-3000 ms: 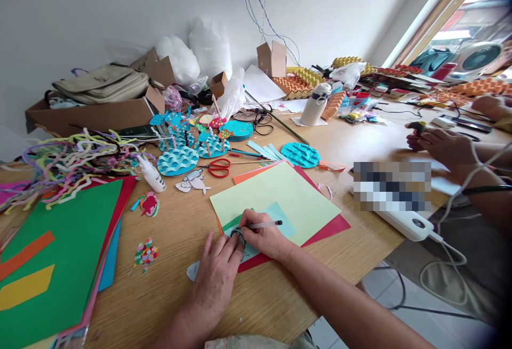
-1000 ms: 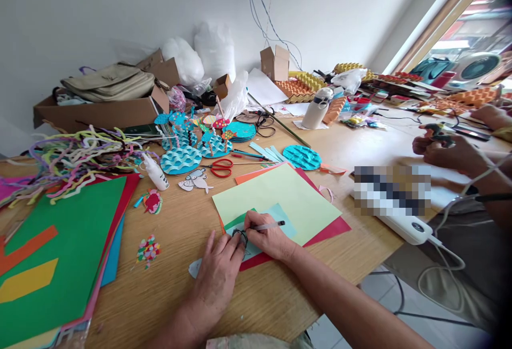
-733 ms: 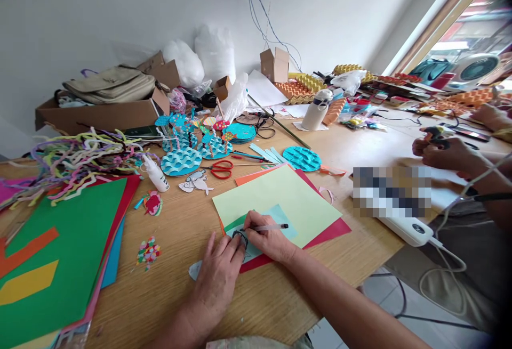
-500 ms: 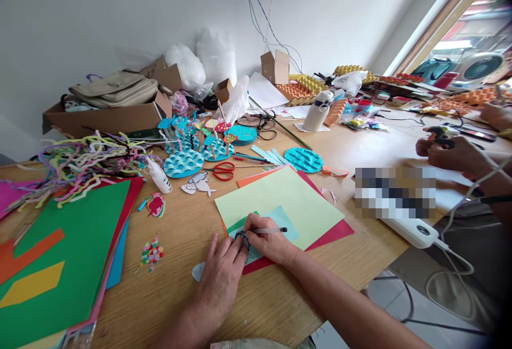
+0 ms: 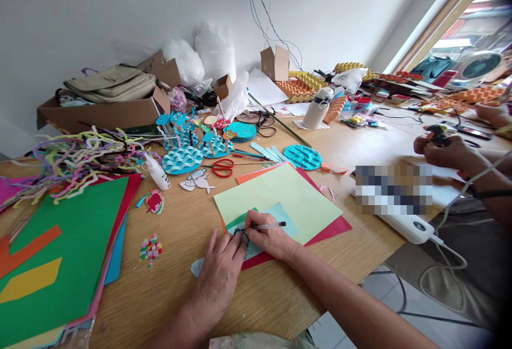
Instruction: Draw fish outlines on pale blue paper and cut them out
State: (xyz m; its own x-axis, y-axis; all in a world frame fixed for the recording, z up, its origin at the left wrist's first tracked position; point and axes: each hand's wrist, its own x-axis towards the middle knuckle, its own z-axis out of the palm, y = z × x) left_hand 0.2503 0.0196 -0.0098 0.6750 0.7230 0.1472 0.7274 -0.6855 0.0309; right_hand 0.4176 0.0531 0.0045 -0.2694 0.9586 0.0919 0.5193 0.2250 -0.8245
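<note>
The right hand (image 5: 269, 237) is curled, fingertips pinched on a pen (image 5: 272, 226) slanting over light-blue paper (image 5: 283, 217); the left hand (image 5: 222, 264) lies palm down, fingers slightly spread, pressing the paper's near edge; it overlaps a pale-green sheet (image 5: 300, 194) on the worktop (image 5: 180, 232); compared with three seconds earlier, both hands barely differ.

One held pen (image 5: 269, 226), one glue bottle (image 5: 159, 173)

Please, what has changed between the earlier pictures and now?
The small dark tool in the co-worker's hands has moved slightly rightward. Nothing was visibly taken or let go. The right hand still holds the slim translucent black-ended pen; the left hand stayed beside it.
</note>
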